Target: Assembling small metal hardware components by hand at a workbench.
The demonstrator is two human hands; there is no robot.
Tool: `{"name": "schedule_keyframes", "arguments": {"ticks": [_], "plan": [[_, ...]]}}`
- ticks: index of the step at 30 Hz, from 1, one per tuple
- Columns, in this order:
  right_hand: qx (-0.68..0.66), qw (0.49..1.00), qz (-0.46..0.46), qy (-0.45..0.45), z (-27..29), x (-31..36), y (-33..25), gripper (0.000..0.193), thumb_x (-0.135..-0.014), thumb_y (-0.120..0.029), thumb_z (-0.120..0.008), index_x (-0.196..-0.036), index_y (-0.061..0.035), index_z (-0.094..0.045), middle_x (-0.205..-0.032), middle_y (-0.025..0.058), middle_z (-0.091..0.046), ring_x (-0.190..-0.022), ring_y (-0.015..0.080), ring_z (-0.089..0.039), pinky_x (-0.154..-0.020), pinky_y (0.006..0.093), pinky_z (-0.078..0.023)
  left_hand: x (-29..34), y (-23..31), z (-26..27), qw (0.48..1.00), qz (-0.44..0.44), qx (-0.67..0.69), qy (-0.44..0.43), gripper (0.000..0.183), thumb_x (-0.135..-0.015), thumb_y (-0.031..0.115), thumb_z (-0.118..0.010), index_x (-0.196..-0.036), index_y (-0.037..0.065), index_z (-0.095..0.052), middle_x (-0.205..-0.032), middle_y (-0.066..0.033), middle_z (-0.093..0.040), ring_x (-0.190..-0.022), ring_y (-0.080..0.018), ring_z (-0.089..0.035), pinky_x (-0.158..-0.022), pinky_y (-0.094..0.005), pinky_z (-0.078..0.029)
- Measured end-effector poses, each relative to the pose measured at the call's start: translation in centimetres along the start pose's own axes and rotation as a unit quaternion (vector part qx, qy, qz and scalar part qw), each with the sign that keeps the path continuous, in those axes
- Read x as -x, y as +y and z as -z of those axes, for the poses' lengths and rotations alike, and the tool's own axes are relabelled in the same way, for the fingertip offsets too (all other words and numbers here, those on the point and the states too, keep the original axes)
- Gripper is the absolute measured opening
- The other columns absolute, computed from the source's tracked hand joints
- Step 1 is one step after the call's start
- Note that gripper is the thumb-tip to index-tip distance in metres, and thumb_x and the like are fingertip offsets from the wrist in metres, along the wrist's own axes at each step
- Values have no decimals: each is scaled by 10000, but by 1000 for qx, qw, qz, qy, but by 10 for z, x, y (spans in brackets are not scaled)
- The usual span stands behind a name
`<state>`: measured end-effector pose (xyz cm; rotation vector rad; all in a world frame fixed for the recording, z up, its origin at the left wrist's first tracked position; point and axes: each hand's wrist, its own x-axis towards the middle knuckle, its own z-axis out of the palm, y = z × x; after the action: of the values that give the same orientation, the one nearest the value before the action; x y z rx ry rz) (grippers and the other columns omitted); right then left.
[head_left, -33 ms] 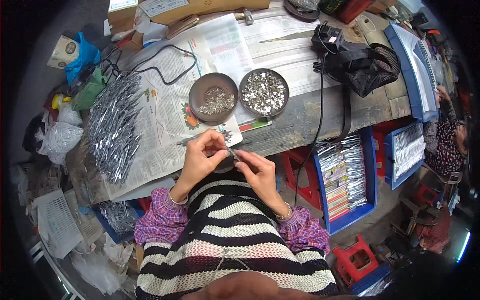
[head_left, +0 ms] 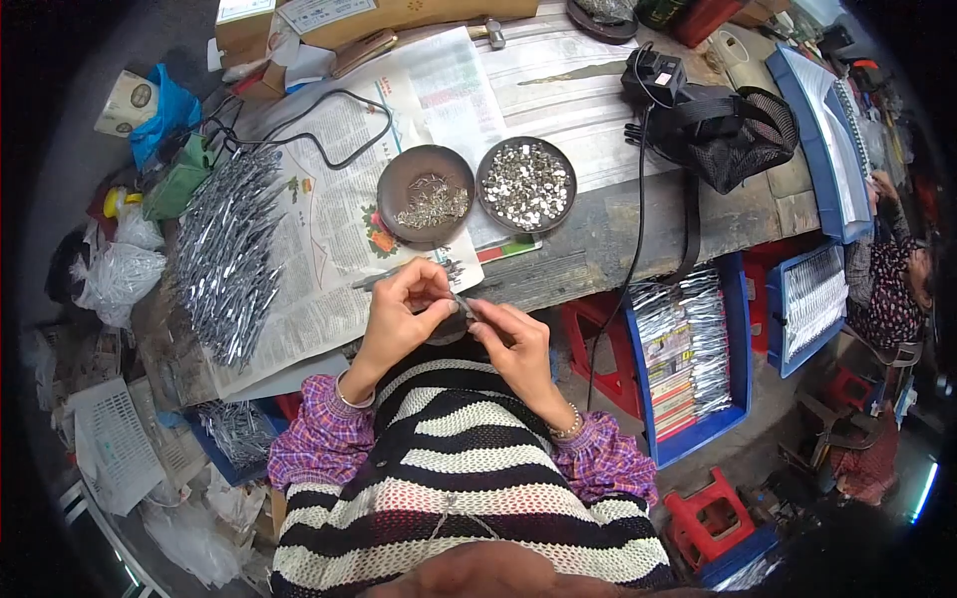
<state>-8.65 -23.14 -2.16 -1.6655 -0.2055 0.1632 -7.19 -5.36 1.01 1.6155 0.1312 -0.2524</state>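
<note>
Two hands meet on one small metal piece [head_left: 461, 304], held just above the near edge of the worktop [head_left: 598, 249], close to the person's chest. Left hand [head_left: 399, 314] pinches it from the left, thumb and fingertips closed on it; right hand [head_left: 513, 339] comes in from the right, fingertips closed on the same piece. Grip on both sides is shut around the part. Long axis looks roughly left-right between the two pinches, but the part is too small to be sure. Neither hand is clearly nearer; both touch it.

Straight ahead of the piece, on newspaper [head_left: 329, 229], sit two round tins side by side: brown tin [head_left: 424, 204] with a thin scatter of small metal bits, just beyond the left hand, and second tin [head_left: 526, 184] full of shiny small parts, touching or nearly touching the first. Left of the paper, a big heap of silvery strips [head_left: 229, 249]. Black cable [head_left: 334, 149] loops across the paper. Black mesh bag [head_left: 738, 130] at far right of the worktop.

Below right: blue trays [head_left: 688, 359] of packed silvery goods on the floor, red stools [head_left: 713, 513]. Another person [head_left: 892, 269] sits at the far right.
</note>
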Motion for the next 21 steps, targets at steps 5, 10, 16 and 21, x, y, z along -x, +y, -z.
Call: {"name": "schedule_keyframes", "arguments": {"ticks": [5,10,16,21], "plan": [[-158,975,-150,-45,1,4,-2,263,-818,-29,-638,-1075,29,-627,-821,52,-641,-651,75,-582,-576,201,-473,0,-1,2,999,16,46,-11,200,-765,-67,-622,-935,-5,-534,-866,-29,-590,-812,-71,-580,-738,-211,-493],[-279,924,-241,-97,9,1,-4,237,-836,14,-602,-1070,44,-629,-848,82,-645,-636,96,-581,-576,208,-492,0,0,6,986,51,146,-67,256,-770,-54,-648,-991,-6,-528,-924,-62,-606,-862,-121,-608,-785,-240,-504],[-282,923,-230,-122,10,2,-2,245,-841,13,-601,-1083,40,-625,-845,81,-642,-621,87,-567,-565,205,-484,2,-8,8,986,39,147,-62,253,-772,-54,-650,-985,-1,-525,-915,-61,-601,-865,-121,-606,-782,-239,-501],[-279,926,-224,-117,10,0,-3,252,-845,15,-594,-1096,30,-622,-847,73,-634,-629,83,-566,-569,199,-481,2,-9,4,986,38,155,-48,226,-785,-43,-643,-988,-14,-547,-907,-49,-600,-840,-103,-595,-771,-224,-495]]}}
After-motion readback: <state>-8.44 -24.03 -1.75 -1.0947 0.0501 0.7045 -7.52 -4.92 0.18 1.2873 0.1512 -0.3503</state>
